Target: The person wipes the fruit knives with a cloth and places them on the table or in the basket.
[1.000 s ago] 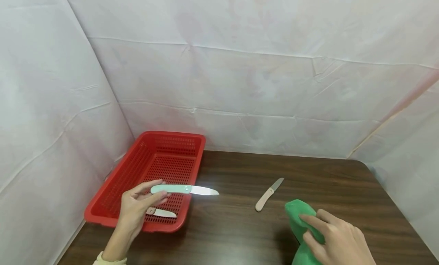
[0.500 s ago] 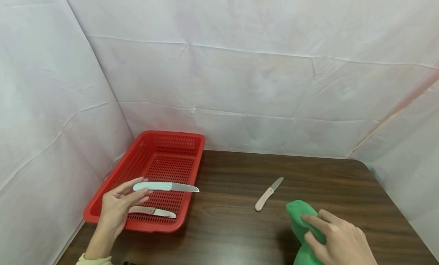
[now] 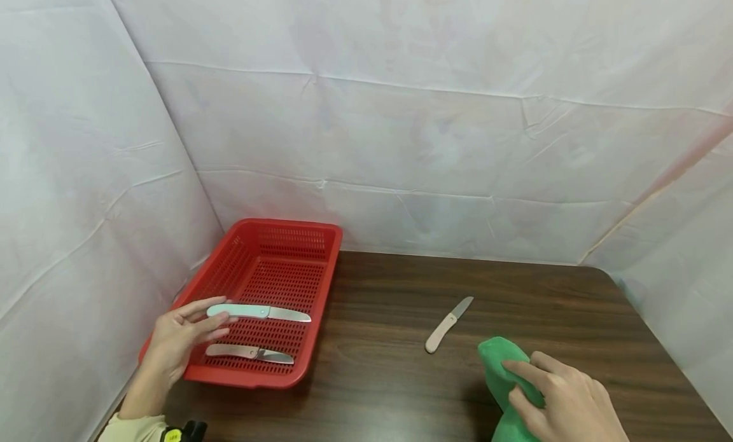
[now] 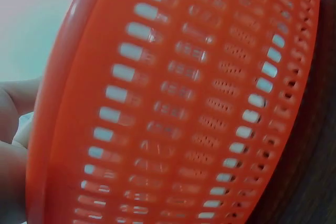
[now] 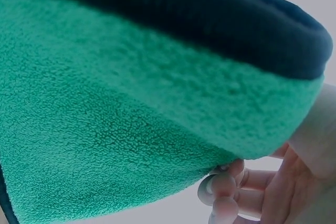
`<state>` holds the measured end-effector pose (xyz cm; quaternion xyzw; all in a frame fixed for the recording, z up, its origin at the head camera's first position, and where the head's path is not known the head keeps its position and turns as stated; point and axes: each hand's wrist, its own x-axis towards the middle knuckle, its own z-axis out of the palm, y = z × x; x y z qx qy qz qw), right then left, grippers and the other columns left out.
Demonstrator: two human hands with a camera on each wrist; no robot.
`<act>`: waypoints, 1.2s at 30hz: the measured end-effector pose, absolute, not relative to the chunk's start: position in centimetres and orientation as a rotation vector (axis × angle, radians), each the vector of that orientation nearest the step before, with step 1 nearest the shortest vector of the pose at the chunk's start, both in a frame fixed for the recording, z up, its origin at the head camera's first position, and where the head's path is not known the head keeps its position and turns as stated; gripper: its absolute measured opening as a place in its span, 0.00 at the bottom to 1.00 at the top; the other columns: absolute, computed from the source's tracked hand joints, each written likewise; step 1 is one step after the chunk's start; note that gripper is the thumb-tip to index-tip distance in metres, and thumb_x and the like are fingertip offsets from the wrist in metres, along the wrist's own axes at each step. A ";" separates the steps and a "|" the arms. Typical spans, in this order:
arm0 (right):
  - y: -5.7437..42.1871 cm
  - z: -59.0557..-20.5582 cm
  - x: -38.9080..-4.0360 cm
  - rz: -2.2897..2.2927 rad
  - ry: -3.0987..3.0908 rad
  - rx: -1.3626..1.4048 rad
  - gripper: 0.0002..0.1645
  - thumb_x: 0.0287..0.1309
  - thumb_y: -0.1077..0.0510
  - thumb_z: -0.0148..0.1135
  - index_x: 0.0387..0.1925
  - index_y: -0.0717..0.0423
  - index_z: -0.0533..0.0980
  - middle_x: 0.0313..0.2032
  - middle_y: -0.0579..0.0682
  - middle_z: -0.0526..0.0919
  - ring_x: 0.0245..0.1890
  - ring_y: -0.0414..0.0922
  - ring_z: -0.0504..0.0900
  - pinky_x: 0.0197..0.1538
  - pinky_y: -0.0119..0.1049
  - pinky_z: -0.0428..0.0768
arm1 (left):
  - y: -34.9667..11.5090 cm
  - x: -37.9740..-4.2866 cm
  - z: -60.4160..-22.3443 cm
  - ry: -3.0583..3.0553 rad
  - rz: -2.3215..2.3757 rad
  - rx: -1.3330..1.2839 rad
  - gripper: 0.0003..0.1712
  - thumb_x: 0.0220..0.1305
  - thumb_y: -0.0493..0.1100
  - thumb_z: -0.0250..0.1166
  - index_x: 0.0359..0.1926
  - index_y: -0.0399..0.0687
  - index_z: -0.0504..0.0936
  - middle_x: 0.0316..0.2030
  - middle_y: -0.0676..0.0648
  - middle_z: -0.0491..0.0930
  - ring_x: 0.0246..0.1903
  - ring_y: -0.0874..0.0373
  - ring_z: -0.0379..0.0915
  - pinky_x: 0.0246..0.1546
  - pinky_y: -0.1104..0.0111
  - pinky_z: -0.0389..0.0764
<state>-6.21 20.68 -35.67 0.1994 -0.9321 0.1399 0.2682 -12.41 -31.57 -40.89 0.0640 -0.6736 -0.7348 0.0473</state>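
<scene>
Between thumb and fingers, my left hand (image 3: pixel 174 340) pinches the pale mint handle of a folding knife (image 3: pixel 243 311), its blade out and pointing right, over the red basket (image 3: pixel 332 270). Another folding knife (image 3: pixel 231 350) with a pinkish handle lies inside the basket, nearer me. In the left wrist view the basket's slotted side wall (image 4: pixel 173 98) covers most of the left hand. At the lower right, my right hand (image 3: pixel 564 397) grips a green cloth (image 3: pixel 504 359). Its fluffy surface and dark edging fill much of the right wrist view, with the fingers curled at its lower edge.
A third folding knife (image 3: pixel 441 334), beige-handled with its blade out, lies on the dark wooden table (image 3: pixel 389 378) between basket and cloth. White sheeting (image 3: pixel 401 143) hangs behind the table and along both sides. The basket stands near the left sheet.
My left hand has moved left with the mint knife, bringing it over the basket and uncovering more of the pinkish knife. The right hand and cloth have barely moved.
</scene>
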 end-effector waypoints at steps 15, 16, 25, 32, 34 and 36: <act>20.9 -35.9 -6.4 0.353 -2.559 0.508 0.14 0.28 0.60 0.64 0.26 0.44 0.80 0.18 0.31 0.52 0.13 0.26 0.48 0.11 0.21 0.48 | -34.1 -14.8 -41.7 -2.255 -2.274 0.378 0.16 0.50 0.33 0.65 0.43 0.46 0.78 0.41 0.35 0.77 0.37 0.45 0.77 0.38 0.58 0.78; 20.9 -35.9 -6.4 0.353 -2.560 0.509 0.14 0.28 0.60 0.64 0.26 0.44 0.80 0.18 0.31 0.52 0.13 0.26 0.48 0.11 0.21 0.48 | -34.2 -14.9 -41.8 -2.268 -2.274 0.376 0.17 0.50 0.32 0.64 0.44 0.44 0.78 0.39 0.37 0.78 0.36 0.45 0.77 0.38 0.57 0.78; 21.2 -36.1 -6.5 0.345 -2.563 0.507 0.14 0.28 0.61 0.63 0.25 0.43 0.80 0.18 0.31 0.50 0.13 0.27 0.47 0.12 0.21 0.48 | -34.2 -16.1 -42.6 -2.501 -2.144 0.387 0.26 0.53 0.29 0.57 0.54 0.22 0.63 0.34 0.38 0.79 0.34 0.46 0.78 0.36 0.54 0.78; 21.3 -36.3 -6.5 0.349 -2.572 0.507 0.14 0.28 0.61 0.64 0.25 0.42 0.79 0.18 0.31 0.51 0.13 0.27 0.47 0.12 0.21 0.47 | -33.6 -16.4 -42.9 -2.618 -1.979 0.486 0.25 0.53 0.28 0.56 0.53 0.23 0.64 0.31 0.35 0.80 0.31 0.47 0.79 0.31 0.58 0.80; 21.4 -36.3 -6.5 0.349 -2.581 0.505 0.15 0.28 0.61 0.64 0.25 0.42 0.79 0.18 0.31 0.51 0.13 0.27 0.46 0.11 0.21 0.47 | -33.5 -16.4 -43.1 -2.663 -1.898 0.487 0.23 0.54 0.28 0.56 0.52 0.22 0.65 0.30 0.35 0.80 0.30 0.46 0.79 0.29 0.58 0.81; 21.4 -36.3 -6.6 0.347 -2.591 0.502 0.15 0.28 0.61 0.64 0.26 0.41 0.79 0.17 0.31 0.50 0.13 0.27 0.46 0.12 0.21 0.47 | -33.4 -16.4 -43.2 -2.702 -1.823 0.491 0.21 0.55 0.28 0.55 0.51 0.21 0.66 0.28 0.34 0.79 0.28 0.46 0.79 0.27 0.58 0.81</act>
